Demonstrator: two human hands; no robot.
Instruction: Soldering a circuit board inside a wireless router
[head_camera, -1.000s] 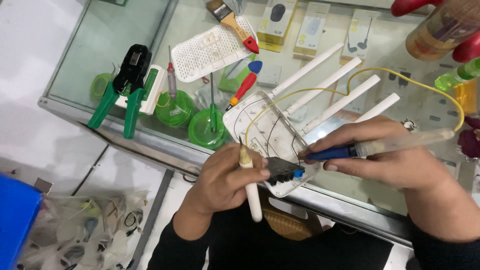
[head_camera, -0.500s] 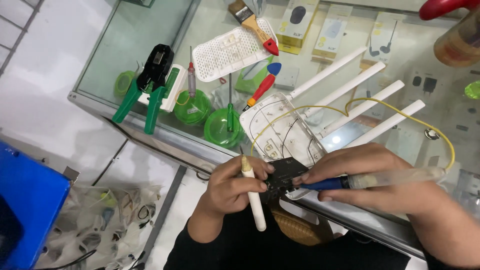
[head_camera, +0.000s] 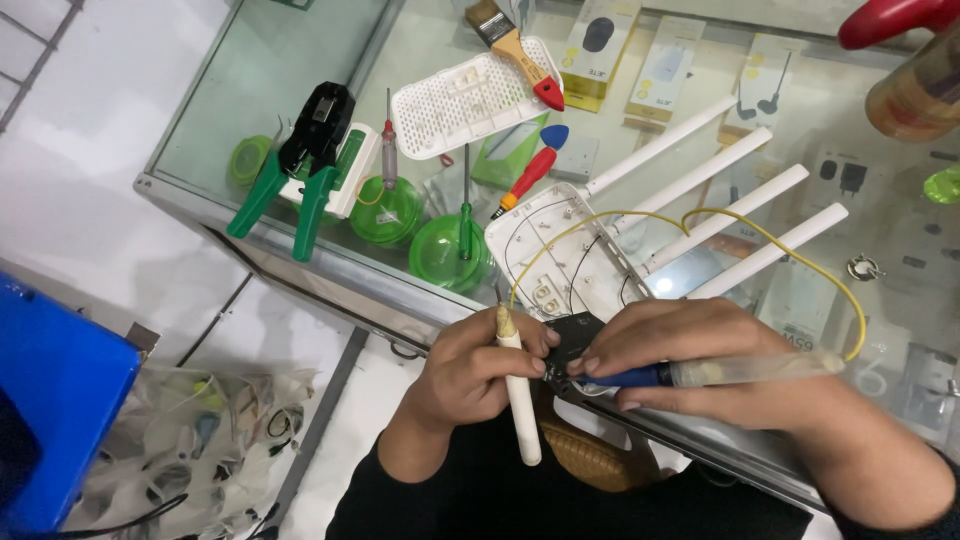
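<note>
Hands unchanged at the table edge
Left hand (head_camera: 470, 375) still grips the white tool (head_camera: 518, 395); right hand (head_camera: 690, 360) stays closed around the blue-handled pen tool (head_camera: 700, 373).

A small dark circuit board (head_camera: 572, 340) sits between a slanted white rod (head_camera: 519, 395) and a blue-handled tool (head_camera: 700, 373).

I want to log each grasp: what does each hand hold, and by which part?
The left hand grips a white stick tool around its upper half. The right hand holds a blue-handled tool along its handle.
</note>
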